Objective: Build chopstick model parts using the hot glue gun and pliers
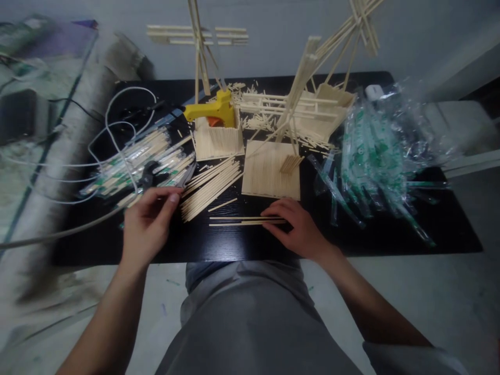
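My left hand (150,221) is closed in a pinch at the left of the black table, thumb against forefinger; whatever it holds, if anything, I cannot make out. Just beyond its fingertips lies a cutting tool with grey blades (188,174), beside a fanned pile of thin wooden sticks (213,190). My right hand (292,226) has its thumb and fingers closed around the right ends of a few wooden sticks (230,221), which lie lengthwise near the front edge. Past that hand sits a flat square panel of joined sticks (263,174), with a small slatted piece (291,164) on it.
A yellow glue gun (216,108) rests on a stick-built box (219,143). Stick frames (299,83) rise at the back. Packaged sticks (133,156) and a white cable (107,122) lie left; green-and-clear wrappers (369,151) heap at right. Stick offcuts (260,122) litter the back.
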A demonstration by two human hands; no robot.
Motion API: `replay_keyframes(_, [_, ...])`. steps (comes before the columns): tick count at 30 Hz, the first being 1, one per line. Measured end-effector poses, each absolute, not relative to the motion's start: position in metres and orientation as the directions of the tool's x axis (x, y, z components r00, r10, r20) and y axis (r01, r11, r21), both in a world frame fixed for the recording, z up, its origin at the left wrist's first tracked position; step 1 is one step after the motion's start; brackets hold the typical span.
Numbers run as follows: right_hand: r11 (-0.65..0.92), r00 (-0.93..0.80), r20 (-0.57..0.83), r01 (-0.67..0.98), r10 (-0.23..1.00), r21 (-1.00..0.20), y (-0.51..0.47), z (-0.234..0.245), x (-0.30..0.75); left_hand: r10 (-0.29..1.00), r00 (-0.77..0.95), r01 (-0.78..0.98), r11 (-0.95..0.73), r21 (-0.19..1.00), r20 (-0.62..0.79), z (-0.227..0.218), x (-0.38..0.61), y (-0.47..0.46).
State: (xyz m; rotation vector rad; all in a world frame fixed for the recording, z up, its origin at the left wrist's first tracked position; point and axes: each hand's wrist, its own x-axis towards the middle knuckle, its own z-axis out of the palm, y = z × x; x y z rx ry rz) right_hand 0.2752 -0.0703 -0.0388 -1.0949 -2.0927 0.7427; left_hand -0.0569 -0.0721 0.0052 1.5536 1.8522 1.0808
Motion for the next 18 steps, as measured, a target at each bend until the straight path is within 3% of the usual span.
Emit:
replay_keyframes(4, [0.525,-0.446,0.324,0.464,0.834,-0.713,-0.071,-0.042,0.276,0.952,-0.176,0.854,0.020,0.520,0.252,0.018,-0.091,-0.053])
replay_keyframes(6, [0.554,-0.451,0.357,0.453,0.818,-0.698,-0.071,-0.043,0.276,0.952,-0.132,0.909,0.006,0.417,0.274,0.020,-0.106,-0.045])
replay_keyframes(9, [0.572,-0.455,0.375,0.450,0.807,-0.685,-0.071,-0.044,0.275,0.964,-0.040,0.923,-0.065,0.378,0.263,0.020,-0.113,-0.030])
replay_keyframes(14, [0.577,-0.457,0.377,0.462,0.806,-0.674,-0.072,-0.044,0.275,0.912,0.225,0.861,-0.350,0.368,0.342,0.031,-0.079,0.011])
replay_keyframes(18, [0.542,-0.425,0.360,0.465,0.831,-0.700,-0.073,-0.043,0.275,0.872,0.280,0.860,-0.414,0.298,0.402,0.053,-0.044,0.048])
